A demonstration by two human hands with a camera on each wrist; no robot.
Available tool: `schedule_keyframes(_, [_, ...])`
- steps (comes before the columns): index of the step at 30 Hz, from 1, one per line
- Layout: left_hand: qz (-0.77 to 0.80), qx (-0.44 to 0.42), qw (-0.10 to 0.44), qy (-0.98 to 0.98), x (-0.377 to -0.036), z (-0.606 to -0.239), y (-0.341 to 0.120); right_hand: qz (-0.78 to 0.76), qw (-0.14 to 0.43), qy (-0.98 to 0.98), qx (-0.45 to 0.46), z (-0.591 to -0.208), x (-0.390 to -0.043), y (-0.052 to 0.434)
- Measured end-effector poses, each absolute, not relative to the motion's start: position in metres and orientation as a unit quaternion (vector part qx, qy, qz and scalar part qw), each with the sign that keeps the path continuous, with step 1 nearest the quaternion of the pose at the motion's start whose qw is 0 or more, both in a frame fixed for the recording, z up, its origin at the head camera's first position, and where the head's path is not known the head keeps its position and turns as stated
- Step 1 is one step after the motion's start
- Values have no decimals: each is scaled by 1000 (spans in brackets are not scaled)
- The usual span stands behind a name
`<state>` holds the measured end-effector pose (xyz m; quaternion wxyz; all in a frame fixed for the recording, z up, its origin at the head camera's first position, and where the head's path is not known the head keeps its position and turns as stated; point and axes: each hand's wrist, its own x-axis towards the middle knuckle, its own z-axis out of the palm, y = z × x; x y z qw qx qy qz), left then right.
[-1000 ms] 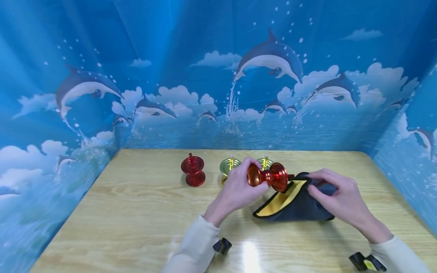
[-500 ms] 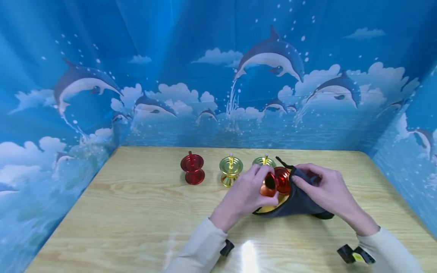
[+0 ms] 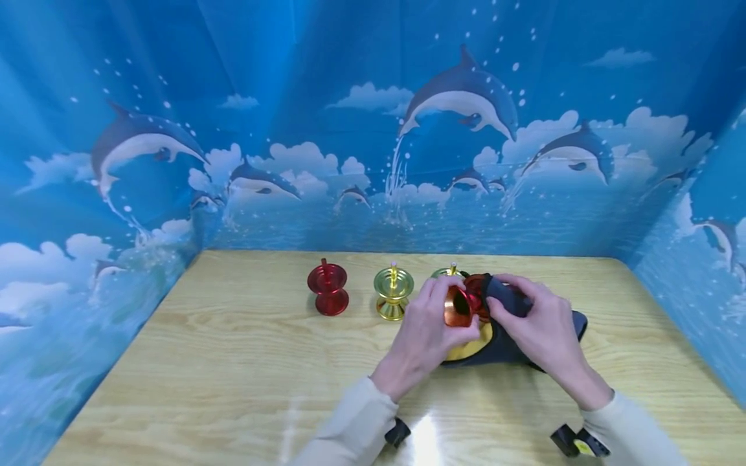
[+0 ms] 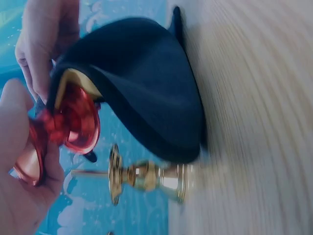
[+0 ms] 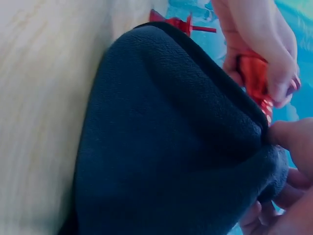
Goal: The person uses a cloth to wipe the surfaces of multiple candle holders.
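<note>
Grip of the left hand (image 3: 421, 333) is closed round the foot of a red holder (image 3: 457, 309), tipped sideways, probably so its dish faces into the dark pouch (image 3: 507, 348); it's right at the mouth. The right hand (image 3: 539, 330) pinches the rim, I'd guess to prop that open. Further out, two gold holders (image 3: 393, 291) and another red one (image 3: 329, 288) stand upright on the worktop (image 3: 233, 362).
</note>
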<state>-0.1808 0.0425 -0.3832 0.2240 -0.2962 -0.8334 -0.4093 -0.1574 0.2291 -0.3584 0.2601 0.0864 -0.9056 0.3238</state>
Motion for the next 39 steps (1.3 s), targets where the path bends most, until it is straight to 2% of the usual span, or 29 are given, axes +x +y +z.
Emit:
schedule_keyframes(5, [-557,-182,190,-787,-178,-380,54,305,350,-880,99,-368,-156,222])
schedule_keyframes(9, [-597,-142,150,-775,-175,-377,58,311,379,-866,97,-370,-156,222])
schedule_keyframes(12, [-558,-189,139,-796,-176,-377,54,332,383,-857,91,-370,-156,225])
schedule_keyframes(16, [-455,-312,144,-822,-181,-380,41,369,362,-853,71,-364,-154,229])
schedule_keyframes(19, [-381,-384,168,-824,-184,-381,31,384,333,-860,50,-359,-152,230])
schedule_keyframes(22, [-327,-417,217,-820,-188,-381,25,388,312,-867,33,-355,-151,230])
schedule_keyframes(25, [-295,-422,257,-818,-190,-380,25,385,308,-870,30,-353,-152,229])
schedule_keyframes(28, [-293,-411,266,-821,-190,-381,26,374,325,-867,46,-355,-153,227])
schedule_keyframes(33, [-335,-375,245,-829,-187,-385,30,346,372,-856,91,-358,-154,227])
schedule_keyframes(39, [-412,-329,206,-824,-185,-384,34,314,397,-853,129,-361,-154,226])
